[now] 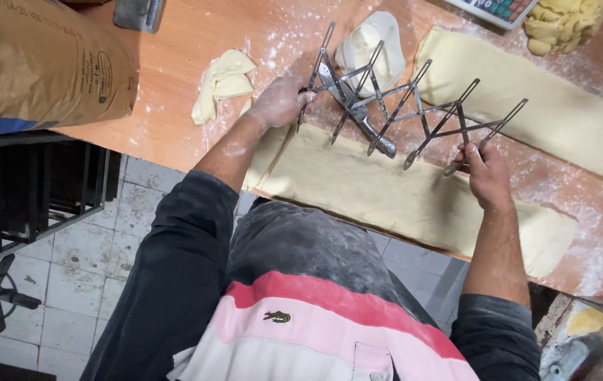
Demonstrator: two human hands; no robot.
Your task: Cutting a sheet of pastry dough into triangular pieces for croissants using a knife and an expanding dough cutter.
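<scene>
An expanding metal dough divider, a lattice of crossed bars with cutting wheels, is held spread above the near dough sheet on the floured wooden surface. The left hand is closed around the lattice's left end; the right hand is closed on its right end. The tool is judged rigid in its bars but loose at its pivots, moderately light, and best held at both outer ends as seen. The dough is judged soft, easily stretched and marked. A second dough sheet lies farther away, with dough scraps at far left.
</scene>
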